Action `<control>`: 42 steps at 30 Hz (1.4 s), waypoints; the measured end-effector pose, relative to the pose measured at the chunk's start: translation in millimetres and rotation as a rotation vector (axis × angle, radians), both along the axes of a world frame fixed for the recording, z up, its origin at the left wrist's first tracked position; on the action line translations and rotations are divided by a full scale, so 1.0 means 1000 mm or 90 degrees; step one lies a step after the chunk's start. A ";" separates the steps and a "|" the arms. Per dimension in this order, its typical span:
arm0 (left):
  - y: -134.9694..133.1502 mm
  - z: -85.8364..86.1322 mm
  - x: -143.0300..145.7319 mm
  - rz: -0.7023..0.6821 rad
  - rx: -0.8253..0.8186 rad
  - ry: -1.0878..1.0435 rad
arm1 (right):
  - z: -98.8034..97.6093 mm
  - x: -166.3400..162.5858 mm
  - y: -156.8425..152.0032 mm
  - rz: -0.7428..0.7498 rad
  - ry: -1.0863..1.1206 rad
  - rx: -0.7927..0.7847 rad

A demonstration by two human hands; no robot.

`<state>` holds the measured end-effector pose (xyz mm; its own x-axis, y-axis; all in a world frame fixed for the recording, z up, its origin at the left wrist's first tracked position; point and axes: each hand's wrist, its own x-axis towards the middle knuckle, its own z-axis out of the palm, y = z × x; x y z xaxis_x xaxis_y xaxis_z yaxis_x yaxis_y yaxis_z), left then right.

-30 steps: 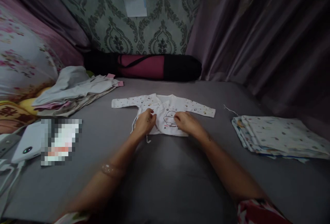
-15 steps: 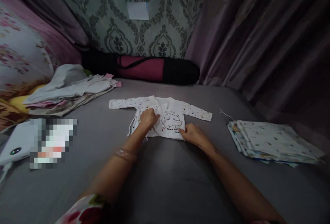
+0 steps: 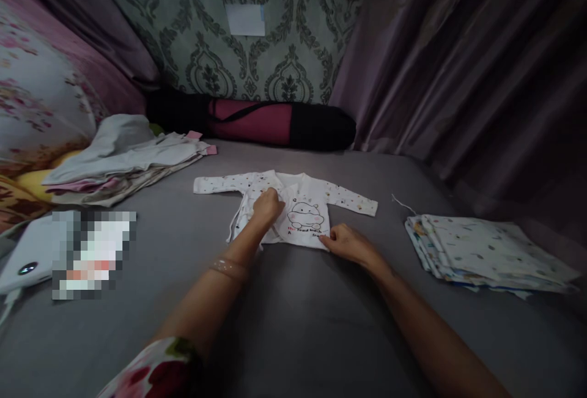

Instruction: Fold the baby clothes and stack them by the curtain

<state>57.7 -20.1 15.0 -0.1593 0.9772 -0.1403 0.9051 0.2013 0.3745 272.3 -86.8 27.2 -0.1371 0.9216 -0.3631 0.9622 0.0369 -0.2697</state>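
Observation:
A small white baby shirt (image 3: 303, 199) with a cartoon print and dotted sleeves lies spread flat on the grey bed sheet (image 3: 293, 318). My left hand (image 3: 267, 207) rests on the shirt's left front panel, fingers curled and pressing on the cloth near the tie strings. My right hand (image 3: 349, 243) pinches the lower right hem of the shirt between thumb and fingers.
A stack of folded patterned cloths (image 3: 486, 246) lies at the right. A pile of loose garments (image 3: 123, 156) sits at the left by a floral pillow (image 3: 36, 110). A pink and black rolled bag (image 3: 257, 120) lies along the wall. A white device (image 3: 27, 254) rests at the left edge.
My right hand slid off the cartoon print down to the shirt's lower right hem, uncovering the print. My left hand moved slightly up on the left panel.

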 end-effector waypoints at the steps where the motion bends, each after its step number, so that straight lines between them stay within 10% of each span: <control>1: 0.001 0.001 0.000 -0.001 -0.007 -0.004 | -0.001 0.000 0.000 0.000 0.000 0.001; 18: 0.009 -0.003 -0.016 0.015 -0.019 -0.055 | -0.007 0.003 -0.002 0.007 0.003 0.022; 27: -0.027 0.009 -0.008 -0.085 0.148 0.136 | 0.017 0.008 0.011 0.096 -0.029 -0.052; 30: -0.041 0.007 -0.005 -0.216 0.176 0.119 | 0.022 -0.005 0.028 0.100 0.007 0.097; 33: -0.053 -0.009 -0.004 -0.332 0.175 0.084 | 0.008 -0.030 0.049 0.125 0.029 0.249; 42: -0.063 -0.044 -0.007 -0.306 0.171 0.162 | -0.039 -0.082 0.106 0.059 -0.029 0.149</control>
<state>50.4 -83.5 -29.1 0.3133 0.9437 0.1064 0.9388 -0.3247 0.1154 190.0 19.4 -11.3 -0.2130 0.9656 -0.1491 0.9628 0.1814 -0.2003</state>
